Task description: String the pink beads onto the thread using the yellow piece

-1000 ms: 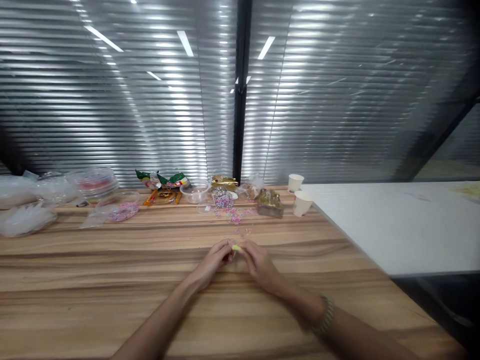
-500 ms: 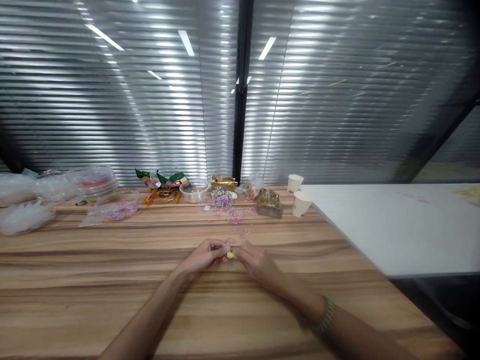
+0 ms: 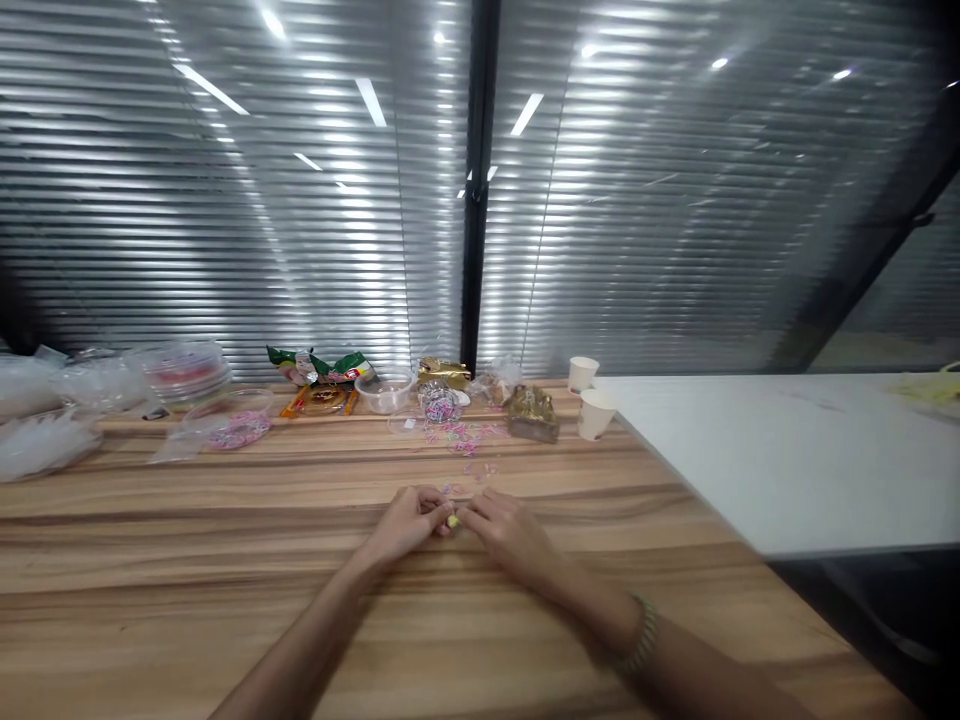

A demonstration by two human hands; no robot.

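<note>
Near the middle of the wooden table (image 3: 225, 600), my left hand (image 3: 409, 520) pinches a small yellow piece (image 3: 452, 521) between thumb and fingers. Its exact kind is too small to make out. My right hand (image 3: 510, 535) comes in from the other side, fingers closed, with the fingertips at the piece's right edge. A beaded band circles my right wrist. Just beyond my fingertips lie a few small pink and purple bits (image 3: 454, 489), and more scattered bits (image 3: 465, 436) lie farther back.
Toward the back stand two paper cups (image 3: 598, 414), a brown-gold box (image 3: 532, 414), a clear bowl (image 3: 385, 392) and green snack packaging (image 3: 322, 367). At left are a clear dish of pink bits (image 3: 240, 428), stacked plastic lids (image 3: 186, 372) and plastic bags (image 3: 45, 440). A white table (image 3: 825, 470) adjoins at right.
The view has shifted slightly. Less of the yellow piece shows between my fingers, and my right fingertips lie closer to my left hand.
</note>
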